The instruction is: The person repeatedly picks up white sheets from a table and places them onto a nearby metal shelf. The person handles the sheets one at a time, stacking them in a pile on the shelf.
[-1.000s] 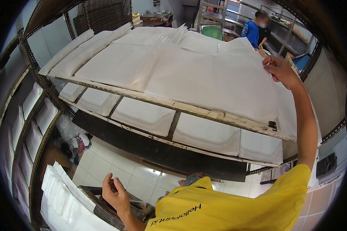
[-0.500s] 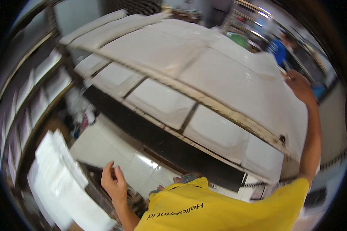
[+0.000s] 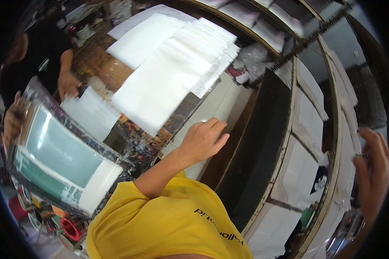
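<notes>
My left hand hangs over the gap between a paint-stained table and a rack, fingers loosely bent, thumb apart, holding nothing. A stack of white sheets, fanned at one end, lies on the table beyond it. Off to the right, my right hand is beside the upper shelf of the rack, thumb and fingers apart. Thin white sheets droop along that shelf near its fingers; whether they touch is unclear. Nothing shows in its grasp.
At left stands the paint-stained table, with a printing screen frame tilted up. A co-worker's hand is by a smaller white sheet. The rack runs along the right. Clear plastic bags lie beyond the floor gap.
My view has swung left, bringing the table, the screen frame and the co-worker into sight. The rack now sits at the right. My right hand has come off the rack's far side.
</notes>
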Action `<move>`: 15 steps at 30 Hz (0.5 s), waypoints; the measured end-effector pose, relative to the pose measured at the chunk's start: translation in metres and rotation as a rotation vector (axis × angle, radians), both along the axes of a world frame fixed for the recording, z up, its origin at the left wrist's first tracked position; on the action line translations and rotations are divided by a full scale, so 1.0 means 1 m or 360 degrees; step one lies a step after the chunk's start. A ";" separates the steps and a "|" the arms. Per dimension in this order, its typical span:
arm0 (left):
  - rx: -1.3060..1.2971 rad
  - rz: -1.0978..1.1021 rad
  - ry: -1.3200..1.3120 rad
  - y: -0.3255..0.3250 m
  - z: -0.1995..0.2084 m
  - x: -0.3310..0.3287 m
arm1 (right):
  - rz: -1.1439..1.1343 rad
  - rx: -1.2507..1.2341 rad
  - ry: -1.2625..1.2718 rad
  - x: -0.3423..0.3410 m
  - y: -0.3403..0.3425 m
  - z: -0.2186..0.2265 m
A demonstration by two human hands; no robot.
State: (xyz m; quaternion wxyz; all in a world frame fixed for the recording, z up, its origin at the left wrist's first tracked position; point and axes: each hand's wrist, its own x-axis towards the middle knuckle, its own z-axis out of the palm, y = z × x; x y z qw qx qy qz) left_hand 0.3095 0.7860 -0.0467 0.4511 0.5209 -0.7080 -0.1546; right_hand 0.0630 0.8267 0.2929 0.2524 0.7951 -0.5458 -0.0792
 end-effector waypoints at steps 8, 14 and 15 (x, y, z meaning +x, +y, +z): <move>0.0203 0.0615 -0.0092 -0.003 -0.011 0.066 | 0.1168 0.0567 -0.0740 0.133 -0.077 -0.054; 0.0136 0.0938 -0.0176 -0.051 -0.020 0.099 | 0.0623 0.1161 -0.1826 0.078 -0.119 -0.158; 0.0156 0.1003 -0.0205 -0.062 -0.026 0.110 | 0.0460 0.1297 -0.2041 0.073 -0.124 -0.182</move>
